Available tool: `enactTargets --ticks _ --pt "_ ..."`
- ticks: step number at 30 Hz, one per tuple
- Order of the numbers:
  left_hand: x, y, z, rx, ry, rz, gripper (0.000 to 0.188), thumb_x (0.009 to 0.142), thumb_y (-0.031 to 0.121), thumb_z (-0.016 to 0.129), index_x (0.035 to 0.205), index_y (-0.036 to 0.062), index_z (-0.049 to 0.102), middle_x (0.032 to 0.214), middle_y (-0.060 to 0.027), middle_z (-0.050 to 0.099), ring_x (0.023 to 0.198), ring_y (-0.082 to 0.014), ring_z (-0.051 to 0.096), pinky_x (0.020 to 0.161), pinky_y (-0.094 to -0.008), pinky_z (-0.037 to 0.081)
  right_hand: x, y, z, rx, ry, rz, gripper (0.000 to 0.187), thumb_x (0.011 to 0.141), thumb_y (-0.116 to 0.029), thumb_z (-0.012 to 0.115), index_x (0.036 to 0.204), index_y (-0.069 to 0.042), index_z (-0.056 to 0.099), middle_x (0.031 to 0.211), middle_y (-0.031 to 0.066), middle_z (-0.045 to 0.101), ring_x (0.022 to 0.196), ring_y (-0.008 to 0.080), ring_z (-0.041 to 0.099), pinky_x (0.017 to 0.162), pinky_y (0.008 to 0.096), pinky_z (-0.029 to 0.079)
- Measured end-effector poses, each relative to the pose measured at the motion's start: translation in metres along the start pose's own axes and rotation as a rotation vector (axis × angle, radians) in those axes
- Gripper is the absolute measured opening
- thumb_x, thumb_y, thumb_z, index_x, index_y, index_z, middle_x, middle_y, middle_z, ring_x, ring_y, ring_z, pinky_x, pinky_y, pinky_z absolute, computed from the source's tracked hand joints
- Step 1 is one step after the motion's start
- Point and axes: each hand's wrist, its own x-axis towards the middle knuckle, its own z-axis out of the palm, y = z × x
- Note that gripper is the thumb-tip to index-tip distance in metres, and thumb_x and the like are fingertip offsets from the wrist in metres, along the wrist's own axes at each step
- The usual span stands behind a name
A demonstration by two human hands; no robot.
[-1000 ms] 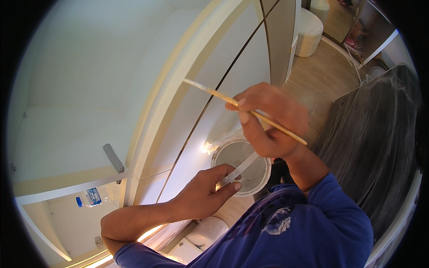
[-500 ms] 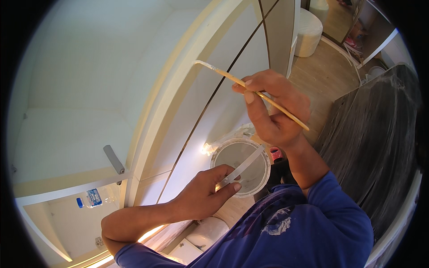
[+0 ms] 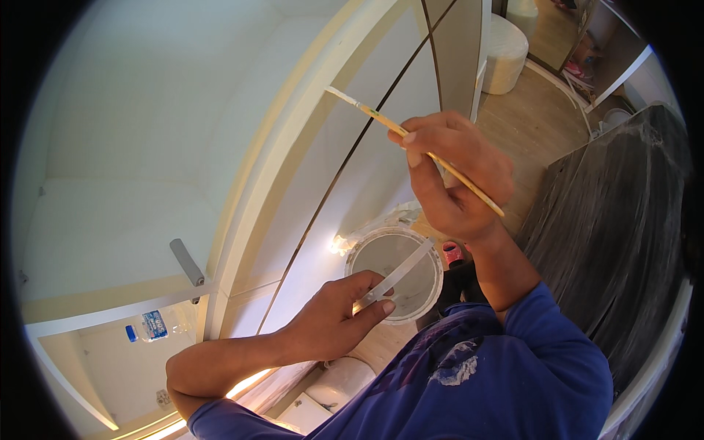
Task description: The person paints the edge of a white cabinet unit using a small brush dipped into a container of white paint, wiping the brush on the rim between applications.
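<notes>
My right hand (image 3: 455, 172) grips a thin wooden paintbrush (image 3: 374, 114), its pale tip raised toward the white wall panel (image 3: 381, 158) beside a dark vertical seam (image 3: 345, 169). My left hand (image 3: 341, 315) holds a flat grey strip (image 3: 396, 277) by its lower end, slanted across the mouth of a round white paint bucket (image 3: 433, 297) on the floor below. Both sleeves are blue.
A grey cylindrical handle (image 3: 187, 262) sticks out of the white cabinet at left. A plastic bottle (image 3: 150, 325) lies on a lower shelf. A white round stool (image 3: 506, 44) stands on the wooden floor far off. A dark grey slab (image 3: 616, 242) fills the right side.
My right hand has lifted and moved right, carrying the brush tip up along the wall panel. My left hand and the strip have barely shifted.
</notes>
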Motion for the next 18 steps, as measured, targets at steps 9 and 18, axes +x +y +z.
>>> enactTargets --ticks 9,18 --pt "0.001 0.000 0.000 0.001 -0.007 -0.001 0.032 0.110 0.023 0.064 0.128 -0.0026 0.062 0.112 -0.0080 0.071 0.109 -0.0134 0.061 0.097 -0.0346 0.051 0.000 -0.009 0.001 0.050 -0.057 0.052 0.031 0.071 0.018 0.065 0.097 0.003 0.072 0.085 0.0145 0.074 0.069 0.0238 0.069 0.059 0.0316 0.054" --pt "0.001 -0.009 0.003 0.003 0.053 0.104 0.036 0.109 0.029 0.062 0.126 -0.0020 0.064 0.105 -0.0198 0.073 0.091 -0.0244 0.067 0.083 -0.0412 0.053 -0.003 0.001 0.002 0.035 -0.015 0.021 0.032 0.071 0.019 0.065 0.099 0.005 0.072 0.086 0.0143 0.074 0.070 0.0244 0.069 0.060 0.0316 0.055"
